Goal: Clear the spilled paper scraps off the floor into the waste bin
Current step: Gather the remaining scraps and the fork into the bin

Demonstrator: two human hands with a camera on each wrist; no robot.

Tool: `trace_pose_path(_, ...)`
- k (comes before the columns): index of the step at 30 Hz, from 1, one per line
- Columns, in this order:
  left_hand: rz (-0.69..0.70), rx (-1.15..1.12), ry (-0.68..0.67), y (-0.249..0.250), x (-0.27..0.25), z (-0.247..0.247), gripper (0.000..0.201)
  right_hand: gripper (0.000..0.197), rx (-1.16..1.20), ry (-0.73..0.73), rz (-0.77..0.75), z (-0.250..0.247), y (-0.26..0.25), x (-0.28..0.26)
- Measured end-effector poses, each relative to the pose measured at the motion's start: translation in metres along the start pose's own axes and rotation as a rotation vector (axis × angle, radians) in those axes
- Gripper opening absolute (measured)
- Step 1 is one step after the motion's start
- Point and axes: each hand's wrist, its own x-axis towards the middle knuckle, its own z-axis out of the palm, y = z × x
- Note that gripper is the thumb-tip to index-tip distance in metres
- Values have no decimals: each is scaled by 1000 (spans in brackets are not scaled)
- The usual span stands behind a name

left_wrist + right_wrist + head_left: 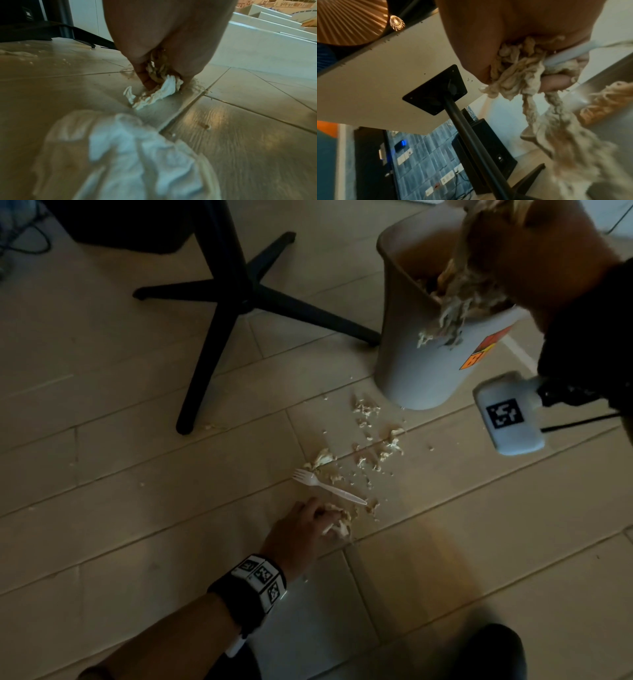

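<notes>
1. A dim room with a pale wood-look plank floor; a black four-legged pedestal base stands at the upper left in the head view.
2. Crumpled, brown-stained white paper scraps lie strewn over the planks between the left hand and the bin, thickest just in front of the bin.
3. The left hand reaches down to the floor, its fingers curled round a stained white wad of paper that touches the planks.
4. The right hand is raised over the mouth of the bin, its fingers closed on a ragged clump of soggy beige paper whose strands hang down into the opening.
5. The pale grey plastic waste bin stands on the floor at the upper right, an orange sticker on its side, scraps already inside.
6. A white plastic fork lies flat among the scraps, just beyond the left hand.
</notes>
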Motion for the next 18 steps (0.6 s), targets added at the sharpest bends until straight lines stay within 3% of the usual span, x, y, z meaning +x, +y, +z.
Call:
trace_pose_path(3,15,-69,-4,-2,-1,-1,36,35,-131,-2,51,-5,5,21)
trace_pose_path(6,17,-122,15,-1,-1,-2,52,36,-239,18,71,-4,10,36)
trace_pose_path(10,-9,-167,25,-2,-1,0,40,34,-327,-83,111,1,15,53)
trace_pose_path(12,-17,-208,26,0,-2,-3,37,46,-434,-187,138,3,18,58)
trace_pose_path(15,-54,-291,18,3,-3,-10,52,68,-467,-232,174,7,27,57)
trace_pose_path(18,-125,-372,24,-2,-3,-16,30,67,-407,-189,113,9,30,44)
